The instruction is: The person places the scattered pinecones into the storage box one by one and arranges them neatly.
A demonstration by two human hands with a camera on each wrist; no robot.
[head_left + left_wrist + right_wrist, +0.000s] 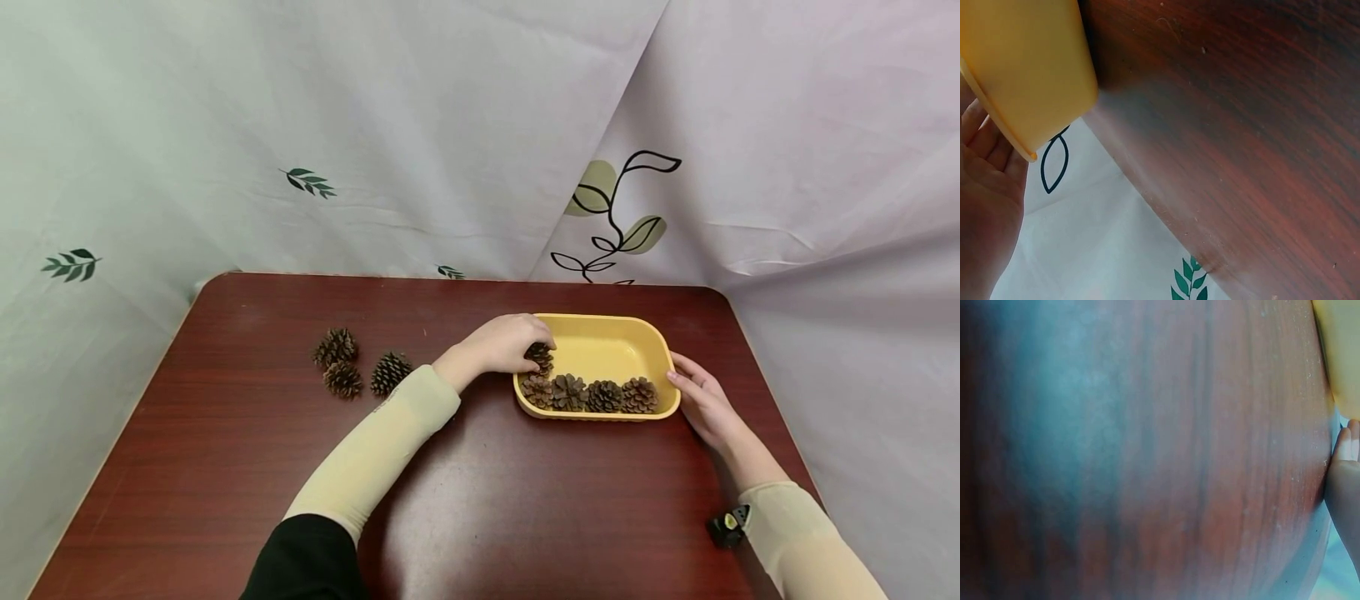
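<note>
Pale cloth printed with leaves (450, 142) hangs behind a reddish-brown table (570, 500), as I see it from here. On the table's right half sits a yellow tray (607, 342). At its right end the person's right hand (705, 400) grips the rim, thumb over the edge, fingers outside. The left hand (498, 343) reaches over the tray's left end, fingers curled round a pine cone (542, 358) inside it. Four more cones (604, 397) line the near wall. Left of the tray, on the bare wood, lie two touching cones (342, 379) and, near them, a darker one (391, 374).
</note>
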